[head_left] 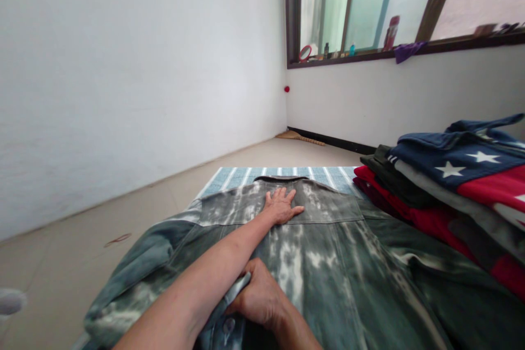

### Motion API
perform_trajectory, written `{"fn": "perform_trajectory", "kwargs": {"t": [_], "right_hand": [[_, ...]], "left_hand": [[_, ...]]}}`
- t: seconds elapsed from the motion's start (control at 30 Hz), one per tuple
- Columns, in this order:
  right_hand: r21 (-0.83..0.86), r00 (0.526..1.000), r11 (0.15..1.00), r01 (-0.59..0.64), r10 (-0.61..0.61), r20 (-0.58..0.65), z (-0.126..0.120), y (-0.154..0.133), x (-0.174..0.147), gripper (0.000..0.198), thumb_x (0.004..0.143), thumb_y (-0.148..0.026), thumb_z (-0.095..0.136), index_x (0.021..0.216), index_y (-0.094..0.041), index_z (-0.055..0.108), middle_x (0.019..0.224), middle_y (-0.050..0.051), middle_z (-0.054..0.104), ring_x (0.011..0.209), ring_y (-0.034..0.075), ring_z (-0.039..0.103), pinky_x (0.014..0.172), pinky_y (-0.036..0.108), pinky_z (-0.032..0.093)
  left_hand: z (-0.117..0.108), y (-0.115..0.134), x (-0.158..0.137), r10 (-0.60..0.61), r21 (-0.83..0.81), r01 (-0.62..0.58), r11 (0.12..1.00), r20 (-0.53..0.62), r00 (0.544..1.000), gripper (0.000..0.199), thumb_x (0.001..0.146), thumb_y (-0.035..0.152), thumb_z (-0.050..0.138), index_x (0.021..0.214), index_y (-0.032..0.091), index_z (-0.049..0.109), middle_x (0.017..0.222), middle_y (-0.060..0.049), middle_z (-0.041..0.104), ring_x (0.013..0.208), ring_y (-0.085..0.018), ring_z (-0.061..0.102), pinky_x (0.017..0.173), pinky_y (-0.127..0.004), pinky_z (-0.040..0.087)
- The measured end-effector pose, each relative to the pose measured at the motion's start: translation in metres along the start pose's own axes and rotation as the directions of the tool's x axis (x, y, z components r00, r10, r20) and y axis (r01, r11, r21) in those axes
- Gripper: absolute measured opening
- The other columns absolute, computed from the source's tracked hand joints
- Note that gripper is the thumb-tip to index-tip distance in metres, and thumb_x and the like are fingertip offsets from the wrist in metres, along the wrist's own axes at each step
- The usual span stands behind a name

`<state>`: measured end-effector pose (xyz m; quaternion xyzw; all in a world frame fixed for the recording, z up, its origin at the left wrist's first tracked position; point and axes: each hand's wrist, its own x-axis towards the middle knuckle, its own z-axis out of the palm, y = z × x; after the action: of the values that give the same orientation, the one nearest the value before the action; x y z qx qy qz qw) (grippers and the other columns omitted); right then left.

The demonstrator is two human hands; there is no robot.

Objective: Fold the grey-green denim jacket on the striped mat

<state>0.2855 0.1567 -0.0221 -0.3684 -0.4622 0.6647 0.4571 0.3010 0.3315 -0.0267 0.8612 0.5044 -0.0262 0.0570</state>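
Observation:
A green and grey tie-dye button jacket (328, 262) lies back side up, its collar at the far end and its sleeves out to both sides. My left hand (281, 205) rests flat on the upper back below the collar, fingers spread. Closer to me, my right hand (262, 292) is closed around a folded edge of the jacket, beneath my left forearm. A metal button (228, 325) shows on the cloth beside that grip. My left forearm hides part of the jacket's left half, and I cannot tell which edge is held.
Under the jacket is a blue and white striped cloth (241, 175). Folded clothes (435, 202) are piled at the right, topped by a star-patterned garment (463, 161). A wall (143, 65) rises at left. Small items, including a red bottle (391, 33), line the window sill.

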Motion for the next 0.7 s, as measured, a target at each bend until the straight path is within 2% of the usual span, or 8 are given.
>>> {"fn": "perform_trajectory", "kwargs": {"t": [0.23,0.43,0.7], "right_hand": [[0.006,1.0,1.0,-0.013,0.013,-0.017,0.0,0.001,-0.001,0.033,0.039,-0.004,0.073,0.07,-0.014,0.071,0.07,-0.004,0.067,0.067,0.013,0.057,0.058,0.02,0.044],[-0.025,0.999,0.999,-0.033,0.032,-0.025,0.001,-0.009,-0.006,0.031,0.041,-0.002,0.07,0.068,-0.016,0.072,0.073,-0.003,0.068,0.074,0.017,0.061,0.06,0.022,0.046],[-0.062,0.996,0.996,-0.066,0.062,-0.057,0.001,-0.003,-0.003,0.032,0.039,0.0,0.072,0.067,-0.015,0.07,0.072,-0.003,0.068,0.071,0.017,0.06,0.059,0.021,0.044]], "left_hand": [[0.002,-0.001,0.001,0.002,0.002,-0.002,1.0,-0.007,1.0,0.082,0.082,0.076,0.026,0.148,0.027,0.025,0.156,-0.014,0.02,0.143,-0.032,0.014,0.11,-0.059,0.011],[0.001,-0.001,0.0,0.009,0.002,-0.009,1.0,-0.008,1.0,0.082,0.083,0.076,0.026,0.148,0.026,0.026,0.156,-0.014,0.02,0.143,-0.034,0.014,0.11,-0.059,0.012],[-0.001,0.0,0.0,0.003,0.006,-0.003,1.0,0.001,1.0,0.082,0.082,0.076,0.026,0.148,0.027,0.025,0.156,-0.014,0.02,0.143,-0.034,0.014,0.11,-0.059,0.012]]}}
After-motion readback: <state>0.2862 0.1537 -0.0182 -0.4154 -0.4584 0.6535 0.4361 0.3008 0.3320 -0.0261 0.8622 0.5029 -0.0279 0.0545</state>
